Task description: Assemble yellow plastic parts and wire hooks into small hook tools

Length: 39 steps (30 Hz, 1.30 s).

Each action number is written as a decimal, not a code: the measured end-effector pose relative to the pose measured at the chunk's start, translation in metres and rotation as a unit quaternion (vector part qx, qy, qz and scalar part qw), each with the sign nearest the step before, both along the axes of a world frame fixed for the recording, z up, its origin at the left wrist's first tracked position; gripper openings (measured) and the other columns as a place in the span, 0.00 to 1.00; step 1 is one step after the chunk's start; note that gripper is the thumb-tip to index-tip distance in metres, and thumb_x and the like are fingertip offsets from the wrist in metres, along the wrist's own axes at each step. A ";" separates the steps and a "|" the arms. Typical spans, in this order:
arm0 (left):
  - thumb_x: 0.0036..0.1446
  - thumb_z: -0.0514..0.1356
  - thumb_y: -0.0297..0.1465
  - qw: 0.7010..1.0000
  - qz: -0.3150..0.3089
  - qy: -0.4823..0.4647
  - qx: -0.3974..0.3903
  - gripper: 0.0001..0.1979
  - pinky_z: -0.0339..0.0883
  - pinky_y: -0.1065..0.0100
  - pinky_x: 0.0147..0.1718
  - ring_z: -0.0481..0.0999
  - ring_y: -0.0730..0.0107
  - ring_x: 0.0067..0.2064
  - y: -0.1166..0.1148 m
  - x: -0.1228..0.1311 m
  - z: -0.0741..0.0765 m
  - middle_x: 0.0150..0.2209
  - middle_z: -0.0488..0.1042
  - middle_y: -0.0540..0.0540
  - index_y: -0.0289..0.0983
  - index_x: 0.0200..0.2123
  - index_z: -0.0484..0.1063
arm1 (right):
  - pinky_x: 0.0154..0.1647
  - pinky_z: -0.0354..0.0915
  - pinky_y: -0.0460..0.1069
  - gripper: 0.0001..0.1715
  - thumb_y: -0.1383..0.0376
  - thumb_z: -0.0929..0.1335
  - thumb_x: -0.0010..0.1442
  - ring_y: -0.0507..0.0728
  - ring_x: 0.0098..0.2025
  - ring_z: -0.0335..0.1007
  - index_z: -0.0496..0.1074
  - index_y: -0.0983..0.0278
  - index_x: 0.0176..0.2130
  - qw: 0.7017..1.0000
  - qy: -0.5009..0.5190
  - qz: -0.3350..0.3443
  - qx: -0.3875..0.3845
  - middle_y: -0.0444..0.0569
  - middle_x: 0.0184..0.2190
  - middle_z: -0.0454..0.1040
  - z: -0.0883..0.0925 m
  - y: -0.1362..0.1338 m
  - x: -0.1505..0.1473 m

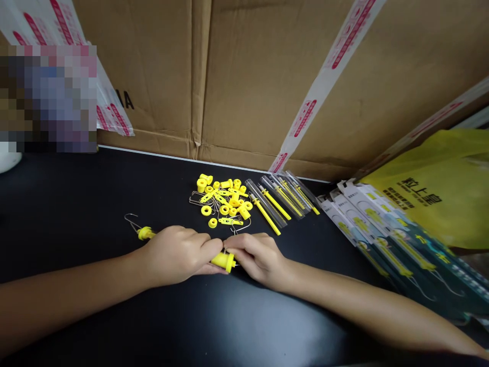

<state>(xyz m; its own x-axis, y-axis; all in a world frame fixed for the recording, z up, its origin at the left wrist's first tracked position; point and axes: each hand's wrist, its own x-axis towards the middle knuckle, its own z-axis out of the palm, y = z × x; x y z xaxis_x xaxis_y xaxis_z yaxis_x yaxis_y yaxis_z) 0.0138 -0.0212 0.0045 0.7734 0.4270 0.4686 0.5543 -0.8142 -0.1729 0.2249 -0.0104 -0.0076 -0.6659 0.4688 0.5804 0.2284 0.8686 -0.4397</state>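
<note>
Left hand [178,255]: closed around yellow rod [223,261], mid-desk. Right hand [255,257]: pinching rod's flanged end. Behind: loose yellow parts [223,201], clear tubes [278,201]. Right edge: packaged sets [382,229].

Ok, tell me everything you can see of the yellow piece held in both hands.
The yellow piece looks like a slim plastic rod, lying nearly flat and slanting just above the black table. Its right end widens into a flanged collar. A smaller yellow collar and a thin wire hook stick out at the left end. The left hand wraps around the middle and hides it. The right hand pinches at the flanged end.
</note>
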 end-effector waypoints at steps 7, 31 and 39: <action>0.65 0.45 0.44 0.997 0.001 0.016 -0.074 0.20 0.53 0.70 0.19 0.72 0.72 0.21 0.000 -0.001 0.006 0.21 0.71 0.52 0.36 0.31 0.65 | 0.30 0.67 0.42 0.08 0.70 0.61 0.64 0.49 0.28 0.72 0.65 0.62 0.43 1.000 0.007 -0.012 0.017 0.45 0.30 0.75 -0.003 0.001 0.000; 0.65 0.44 0.41 1.000 -0.004 0.011 -0.016 0.20 0.49 0.69 0.19 0.67 0.72 0.19 0.000 0.000 0.000 0.19 0.67 0.53 0.37 0.26 0.63 | 0.25 0.58 0.45 0.07 0.63 0.62 0.64 0.48 0.23 0.60 0.66 0.63 0.41 0.970 0.076 -0.197 -0.122 0.43 0.28 0.68 0.003 0.029 0.005; 0.64 0.47 0.43 1.000 0.006 0.018 -0.011 0.19 0.49 0.70 0.20 0.68 0.73 0.20 0.005 -0.002 0.001 0.19 0.68 0.53 0.37 0.26 0.62 | 0.25 0.56 0.45 0.10 0.65 0.61 0.63 0.49 0.22 0.58 0.66 0.62 0.44 0.970 0.012 -0.214 -0.114 0.40 0.22 0.63 0.005 0.028 0.005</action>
